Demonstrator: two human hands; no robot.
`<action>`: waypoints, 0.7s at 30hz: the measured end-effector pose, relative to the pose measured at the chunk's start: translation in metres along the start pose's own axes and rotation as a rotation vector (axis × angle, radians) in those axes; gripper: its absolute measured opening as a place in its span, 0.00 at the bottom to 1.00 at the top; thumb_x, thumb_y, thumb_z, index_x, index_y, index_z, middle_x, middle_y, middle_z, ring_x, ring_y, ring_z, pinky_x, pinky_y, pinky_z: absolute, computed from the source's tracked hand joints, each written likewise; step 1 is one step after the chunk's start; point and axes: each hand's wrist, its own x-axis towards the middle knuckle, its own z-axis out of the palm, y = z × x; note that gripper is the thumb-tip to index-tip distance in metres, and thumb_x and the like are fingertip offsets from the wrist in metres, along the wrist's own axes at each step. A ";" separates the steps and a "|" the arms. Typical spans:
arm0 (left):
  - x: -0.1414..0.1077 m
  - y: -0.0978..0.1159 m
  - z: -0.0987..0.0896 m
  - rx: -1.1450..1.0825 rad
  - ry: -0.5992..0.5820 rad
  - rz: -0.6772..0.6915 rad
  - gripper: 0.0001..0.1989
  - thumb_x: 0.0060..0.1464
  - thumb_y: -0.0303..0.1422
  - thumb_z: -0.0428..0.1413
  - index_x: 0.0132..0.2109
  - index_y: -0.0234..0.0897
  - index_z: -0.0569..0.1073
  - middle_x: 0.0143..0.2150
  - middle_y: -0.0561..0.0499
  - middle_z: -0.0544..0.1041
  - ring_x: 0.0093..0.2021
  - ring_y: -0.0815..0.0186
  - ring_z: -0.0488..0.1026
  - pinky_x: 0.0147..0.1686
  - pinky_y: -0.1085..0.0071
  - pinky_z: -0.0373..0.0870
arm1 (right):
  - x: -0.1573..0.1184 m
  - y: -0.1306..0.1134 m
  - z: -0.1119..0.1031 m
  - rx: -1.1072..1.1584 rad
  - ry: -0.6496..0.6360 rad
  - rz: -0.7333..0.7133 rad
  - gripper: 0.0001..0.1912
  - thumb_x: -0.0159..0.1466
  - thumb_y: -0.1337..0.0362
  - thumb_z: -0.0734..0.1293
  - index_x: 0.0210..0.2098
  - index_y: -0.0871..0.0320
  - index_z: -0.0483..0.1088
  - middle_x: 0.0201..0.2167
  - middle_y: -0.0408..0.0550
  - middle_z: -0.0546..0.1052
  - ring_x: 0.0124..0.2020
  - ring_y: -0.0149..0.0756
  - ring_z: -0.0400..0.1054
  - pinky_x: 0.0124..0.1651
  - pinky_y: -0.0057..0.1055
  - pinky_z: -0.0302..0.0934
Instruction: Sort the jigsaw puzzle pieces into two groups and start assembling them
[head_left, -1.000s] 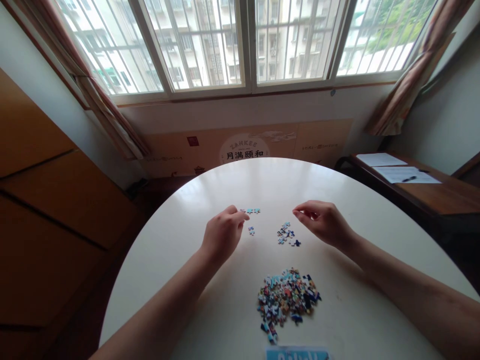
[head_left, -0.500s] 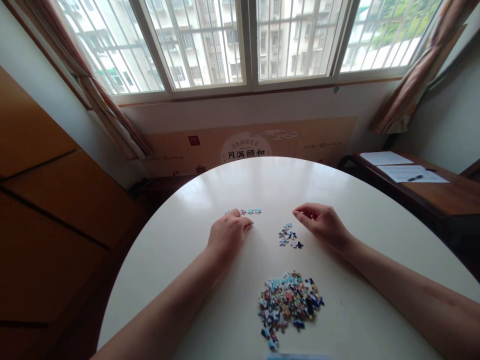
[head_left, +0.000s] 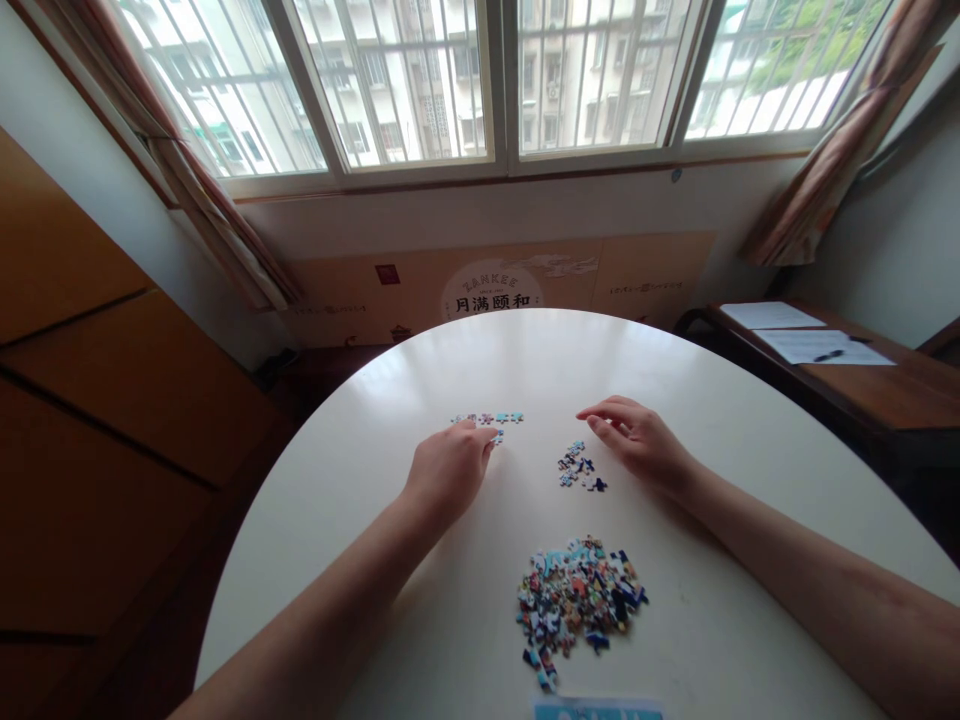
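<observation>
Piece: on the white table, at the left hand's fingertips, on the near side of the row. Compared with the first frame, it has moved away from the wearer and now lies closer to the row; a gap remains.

Left thumb and forefinger drawn close together at the piece; cannot tell whether they pinch it or only press it. Right hand: thumb and forefinger slightly parted, nothing seen between; they were closer together half a second ago.

Appearance: piece small, pale with blue, partly hidden by fingers. Row runs from pale and pinkish to light blue.

Edges: cluster just beside the right hand, on its near left. Pile well apart, nearer the wearer. Bare surface between row and right hand, and beyond both to the far rim.
</observation>
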 end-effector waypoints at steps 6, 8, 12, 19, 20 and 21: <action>-0.020 0.014 0.000 0.088 -0.267 0.022 0.29 0.64 0.32 0.48 0.71 0.34 0.60 0.44 0.38 0.82 0.39 0.56 0.78 0.35 0.68 0.69 | 0.001 0.008 0.004 0.009 -0.107 -0.033 0.18 0.71 0.54 0.60 0.50 0.54 0.77 0.52 0.55 0.77 0.56 0.48 0.70 0.61 0.53 0.62; -0.023 0.017 0.000 0.100 -0.308 0.020 0.32 0.63 0.30 0.47 0.73 0.32 0.56 0.46 0.36 0.81 0.39 0.55 0.79 0.35 0.67 0.69 | 0.001 0.009 0.005 0.009 -0.142 -0.022 0.19 0.72 0.52 0.60 0.52 0.53 0.76 0.56 0.56 0.76 0.59 0.49 0.68 0.63 0.55 0.60; -0.022 0.022 -0.002 0.082 -0.319 0.008 0.33 0.63 0.28 0.46 0.73 0.33 0.54 0.47 0.37 0.81 0.42 0.53 0.79 0.35 0.66 0.69 | 0.004 0.011 0.006 0.017 -0.223 0.009 0.24 0.71 0.47 0.59 0.55 0.53 0.75 0.60 0.56 0.73 0.64 0.52 0.63 0.66 0.57 0.56; -0.016 0.020 -0.008 0.056 -0.331 -0.017 0.33 0.61 0.24 0.44 0.73 0.34 0.55 0.47 0.37 0.81 0.44 0.52 0.80 0.37 0.66 0.70 | 0.043 0.015 0.024 0.039 -0.381 -0.066 0.33 0.70 0.38 0.55 0.55 0.54 0.77 0.67 0.59 0.66 0.71 0.55 0.53 0.69 0.59 0.50; -0.015 0.019 -0.009 0.053 -0.325 -0.018 0.34 0.61 0.24 0.44 0.73 0.34 0.55 0.47 0.37 0.81 0.44 0.52 0.80 0.37 0.66 0.70 | 0.051 0.014 0.030 0.040 -0.406 -0.086 0.34 0.70 0.37 0.55 0.55 0.54 0.77 0.68 0.60 0.65 0.72 0.55 0.51 0.69 0.58 0.50; -0.015 0.019 -0.008 0.051 -0.317 -0.020 0.34 0.60 0.23 0.44 0.73 0.34 0.55 0.47 0.36 0.81 0.44 0.52 0.80 0.38 0.66 0.70 | 0.059 0.012 0.036 0.036 -0.423 -0.108 0.36 0.70 0.36 0.53 0.55 0.55 0.77 0.69 0.60 0.63 0.73 0.55 0.49 0.69 0.58 0.50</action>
